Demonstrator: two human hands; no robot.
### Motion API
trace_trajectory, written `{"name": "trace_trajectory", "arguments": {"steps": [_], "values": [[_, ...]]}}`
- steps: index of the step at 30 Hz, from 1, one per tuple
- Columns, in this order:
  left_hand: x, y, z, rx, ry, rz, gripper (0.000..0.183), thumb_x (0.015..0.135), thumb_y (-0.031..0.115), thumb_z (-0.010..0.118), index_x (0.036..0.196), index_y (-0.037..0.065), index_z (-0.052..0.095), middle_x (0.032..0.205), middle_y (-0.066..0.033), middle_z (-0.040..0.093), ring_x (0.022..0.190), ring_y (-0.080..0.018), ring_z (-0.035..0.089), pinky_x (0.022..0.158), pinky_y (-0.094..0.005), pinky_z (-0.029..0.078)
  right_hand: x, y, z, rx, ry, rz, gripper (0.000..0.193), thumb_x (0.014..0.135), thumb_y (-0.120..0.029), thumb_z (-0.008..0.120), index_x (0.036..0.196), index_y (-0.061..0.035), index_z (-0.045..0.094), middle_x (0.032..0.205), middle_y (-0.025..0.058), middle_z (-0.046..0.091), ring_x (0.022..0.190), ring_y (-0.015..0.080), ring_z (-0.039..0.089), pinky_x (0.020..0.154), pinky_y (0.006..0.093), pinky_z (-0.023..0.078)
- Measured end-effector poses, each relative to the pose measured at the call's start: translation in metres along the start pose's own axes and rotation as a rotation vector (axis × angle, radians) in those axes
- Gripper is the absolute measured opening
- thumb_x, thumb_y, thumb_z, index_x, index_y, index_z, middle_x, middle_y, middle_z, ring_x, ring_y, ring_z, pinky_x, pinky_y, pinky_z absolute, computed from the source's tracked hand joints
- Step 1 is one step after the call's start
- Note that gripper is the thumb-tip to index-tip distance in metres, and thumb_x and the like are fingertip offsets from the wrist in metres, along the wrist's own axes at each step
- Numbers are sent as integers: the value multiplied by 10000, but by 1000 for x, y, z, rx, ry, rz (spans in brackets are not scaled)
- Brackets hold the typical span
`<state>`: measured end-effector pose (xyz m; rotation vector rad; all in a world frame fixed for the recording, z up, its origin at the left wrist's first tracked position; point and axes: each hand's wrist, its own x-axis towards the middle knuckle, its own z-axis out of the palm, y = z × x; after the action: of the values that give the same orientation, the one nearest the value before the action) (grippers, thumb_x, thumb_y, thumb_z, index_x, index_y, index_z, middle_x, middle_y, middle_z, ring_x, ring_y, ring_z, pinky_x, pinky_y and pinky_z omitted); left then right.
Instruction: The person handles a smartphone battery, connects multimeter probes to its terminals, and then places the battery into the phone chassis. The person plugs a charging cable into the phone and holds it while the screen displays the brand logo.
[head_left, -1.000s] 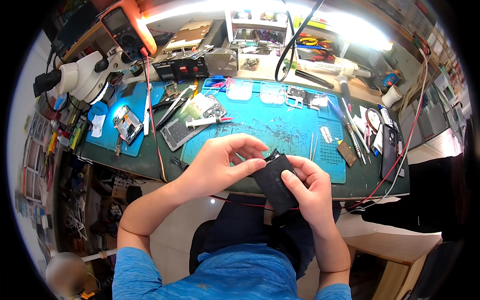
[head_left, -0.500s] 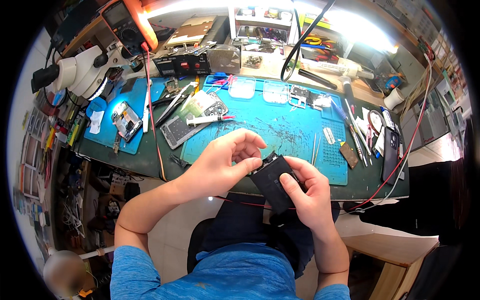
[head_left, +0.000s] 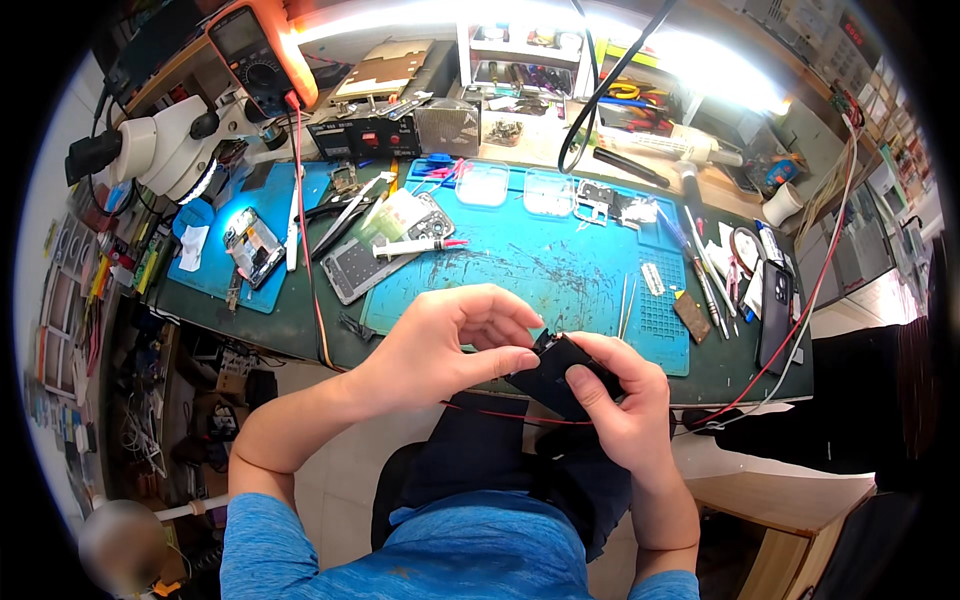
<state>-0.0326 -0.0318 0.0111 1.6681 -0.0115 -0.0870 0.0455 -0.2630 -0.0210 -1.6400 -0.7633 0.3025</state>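
A flat black slab that looks like a phone battery [head_left: 556, 376] is held over the bench's front edge, tilted, with a small dark strip at its upper end. My right hand [head_left: 628, 392] is closed round its right side, the thumb pressed on the broad face. My left hand [head_left: 455, 340] reaches to the upper end, thumb and curled fingers at either side of the strip; their exact contact is partly hidden. Beyond my left hand, a syringe [head_left: 415, 246] with a red tip lies across a grey phone housing [head_left: 357, 266] on the blue mat [head_left: 500, 265].
An opened phone [head_left: 256, 247] lies under the white microscope [head_left: 160, 150]. An orange multimeter [head_left: 262, 58] stands at the back left, its red lead hanging across the bench. Tweezers [head_left: 627, 305], a black phone case [head_left: 777, 315] and clear plastic boxes [head_left: 483, 184] lie about the mat.
The black battery has tipped so that it appears shorter and has shifted slightly right and down. Both hands have moved slightly with it, and the left fingers are nearer its upper end.
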Motion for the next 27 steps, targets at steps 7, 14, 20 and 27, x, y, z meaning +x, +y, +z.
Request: {"name": "trace_trajectory", "arguments": {"steps": [7,14,20,27], "values": [[1,-6,-2,-126,-39,-81,146,964,32,749,1093,-9,694,997,-45,731,914,-84,694,816,-249,572,-2,3,0,49,-1,10,266,933,-41,711,1197,-12,728,1016,129,746,927,225,718,830,322,544],[4,-14,-8,-160,3,-38,145,1051,134,657,1099,1,686,1021,-47,713,901,-86,674,805,-253,560,-1,0,-9,80,13,49,249,949,-34,694,1192,14,721,1034,121,756,947,196,721,857,313,553],[5,-12,9,177,85,48,165,948,90,783,1048,-18,709,963,-52,722,881,-93,692,746,-264,565,2,-3,2,-27,27,39,266,933,-56,705,1192,2,728,1013,145,761,911,238,735,819,330,559],[8,-18,11,397,225,250,138,882,71,831,938,-12,737,868,-67,736,754,-118,708,688,-260,563,2,0,9,-259,88,-115,297,923,-67,712,1218,-28,727,934,155,732,812,283,700,737,368,544]]}}
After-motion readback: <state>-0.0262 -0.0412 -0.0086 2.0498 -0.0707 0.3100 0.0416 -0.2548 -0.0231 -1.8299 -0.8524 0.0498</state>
